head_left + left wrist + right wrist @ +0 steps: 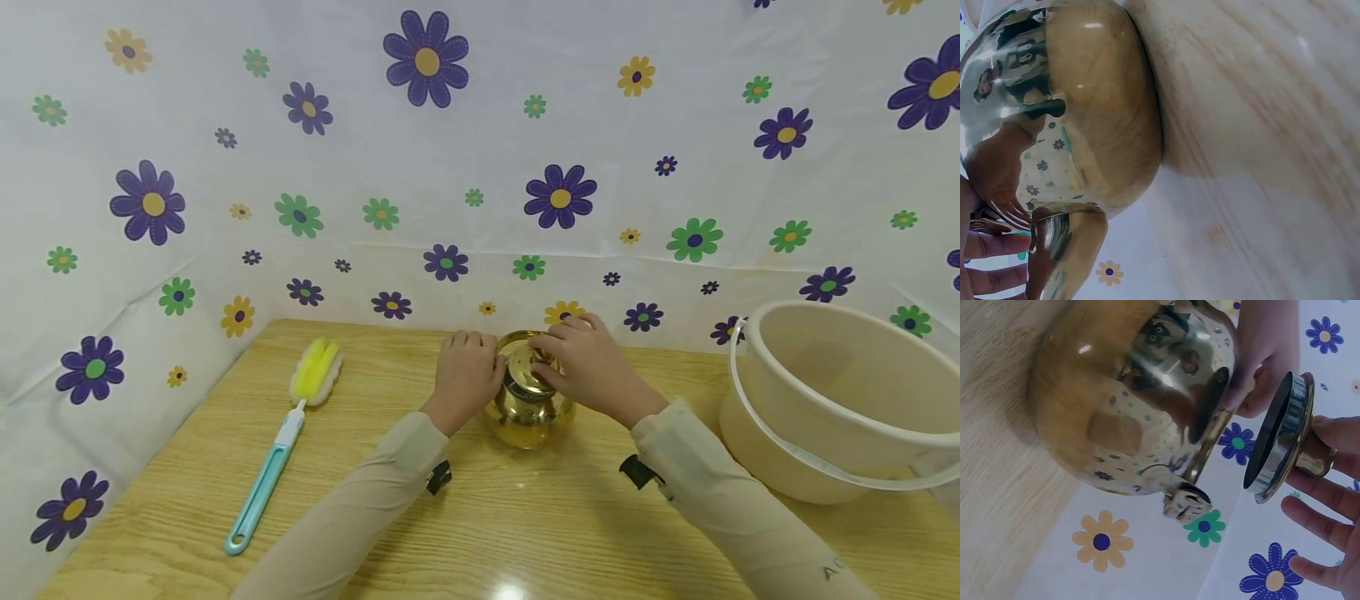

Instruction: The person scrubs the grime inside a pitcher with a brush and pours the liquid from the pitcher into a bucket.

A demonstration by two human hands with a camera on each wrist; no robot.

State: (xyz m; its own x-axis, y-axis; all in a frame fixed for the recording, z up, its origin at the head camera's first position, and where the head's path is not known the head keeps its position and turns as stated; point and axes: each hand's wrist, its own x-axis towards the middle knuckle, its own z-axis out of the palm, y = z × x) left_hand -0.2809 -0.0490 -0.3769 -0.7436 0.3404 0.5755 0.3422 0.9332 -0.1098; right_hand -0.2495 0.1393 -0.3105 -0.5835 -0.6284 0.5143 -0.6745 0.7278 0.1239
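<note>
A shiny brass kettle (528,421) with a rounded body stands on the wooden table; its spout (1066,253) shows in the left wrist view. My left hand (468,371) grips the kettle at the left side of its rim, the thumb against the metal in the right wrist view. Between the thumb and fingers of my right hand (592,367) the knob of the brass lid (1282,437) is pinched. The lid is tilted and apart from the kettle, its underside facing the opening. A metal fitting (1186,503) juts from the kettle near the rim.
At the left lies a brush (262,483) with a turquoise handle and a yellow and white sponge head. A cream bucket (817,433) with its handle hanging down stands at the right. Behind the wooden table (390,525) hangs a white flowered cloth (495,150).
</note>
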